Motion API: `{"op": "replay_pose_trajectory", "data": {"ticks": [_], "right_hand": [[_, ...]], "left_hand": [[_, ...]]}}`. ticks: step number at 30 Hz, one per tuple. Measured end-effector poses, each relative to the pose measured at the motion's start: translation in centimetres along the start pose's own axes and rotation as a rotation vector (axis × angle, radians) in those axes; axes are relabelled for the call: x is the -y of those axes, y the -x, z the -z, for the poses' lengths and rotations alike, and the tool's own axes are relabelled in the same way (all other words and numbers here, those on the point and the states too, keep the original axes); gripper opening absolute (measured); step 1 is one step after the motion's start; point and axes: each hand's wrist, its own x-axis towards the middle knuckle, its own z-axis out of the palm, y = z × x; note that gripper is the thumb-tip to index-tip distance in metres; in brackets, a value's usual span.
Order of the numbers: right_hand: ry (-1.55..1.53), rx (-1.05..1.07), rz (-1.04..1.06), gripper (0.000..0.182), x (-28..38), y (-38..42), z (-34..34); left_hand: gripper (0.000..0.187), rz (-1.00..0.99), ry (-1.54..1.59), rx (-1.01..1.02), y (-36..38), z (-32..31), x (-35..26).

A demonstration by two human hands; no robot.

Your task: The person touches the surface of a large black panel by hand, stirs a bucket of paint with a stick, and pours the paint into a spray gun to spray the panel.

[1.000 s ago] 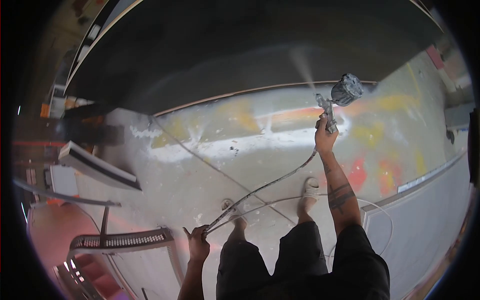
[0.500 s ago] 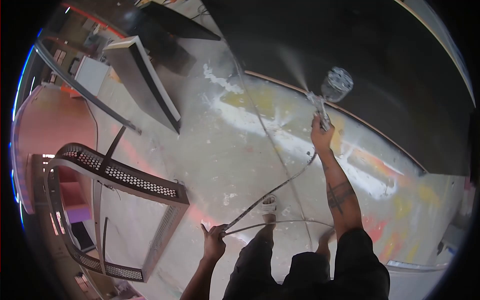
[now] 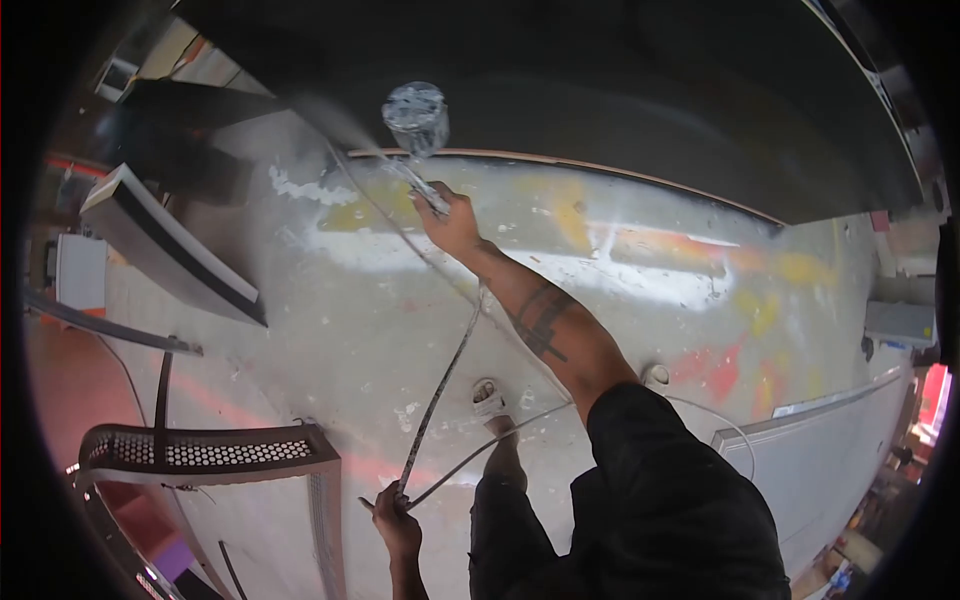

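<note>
My right hand [image 3: 452, 228] is wrapped round the handle of a paint spray gun [image 3: 420, 185], whose paint-smeared cup [image 3: 416, 118] sits on the far side. Pale mist fans from the nozzle toward the upper left, along the large black panel [image 3: 600, 90]. Lower down, my left hand [image 3: 396, 522] is closed on the dark air hose [image 3: 440, 390], which rises toward my right forearm. A loop of that hose runs back from my left hand toward my legs.
At lower left stands a brown metal frame with perforated strips [image 3: 240, 452]. A dark-edged slab [image 3: 175, 245] leans beyond it. A grey-white panel [image 3: 825, 450] lies at the right. The paint-stained floor [image 3: 340, 370] shows a sandaled foot [image 3: 488, 398].
My right hand has swept the spray gun left along the black panel, with mist still coming out. My view has turned to the right; my left hand still grips the hose.
</note>
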Motion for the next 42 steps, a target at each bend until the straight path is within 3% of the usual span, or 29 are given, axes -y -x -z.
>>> {"op": "replay_pose_trajectory", "data": {"ticks": [8, 12, 13, 20, 25, 30, 32, 34, 38, 42], "right_hand": [[-0.022, -0.463, -0.059, 0.016, -7.7, 8.2, 25.8], [0.088, -0.665, -0.086, 0.02, -6.5, 13.2, 40.5], [0.024, -0.769, -0.127, 0.021, -6.6, 15.5, 47.2], [0.073, -1.13, -0.131, 0.025, -8.6, 22.2, 69.8], [0.271, -1.4, -0.177, 0.035, -9.9, 25.0, 85.1], [0.484, -1.601, -0.282, 0.042, -12.7, 27.7, 98.2], [0.561, -1.694, -0.228, 0.043, -13.4, 27.6, 100.3], [0.339, -1.644, -0.387, 0.042, -13.3, 27.7, 100.0], [0.192, -1.529, -0.243, 0.048, -12.8, 26.1, 92.3], [0.321, -1.233, -0.211, 0.036, -12.6, 24.5, 80.3]], "left_hand": [[0.034, -0.349, -0.288, 0.076, 1.1, -5.9, -7.7], [0.032, -0.419, -0.375, 0.178, 3.1, -10.9, -13.4], [0.032, -0.471, -0.396, 0.212, 4.4, -13.7, -16.0], [0.033, -0.68, -0.455, 0.329, 9.4, -23.9, -24.0], [0.033, -0.735, -0.476, 0.457, 13.8, -30.5, -29.7], [0.032, -0.788, -0.475, 0.531, 16.4, -34.8, -31.3], [0.031, -0.778, -0.484, 0.565, 16.5, -35.1, -30.8], [0.031, -0.757, -0.486, 0.526, 16.3, -34.7, -30.4], [0.03, -0.718, -0.504, 0.497, 14.5, -31.8, -29.3], [0.03, -0.685, -0.528, 0.422, 11.1, -26.7, -26.2]]}}
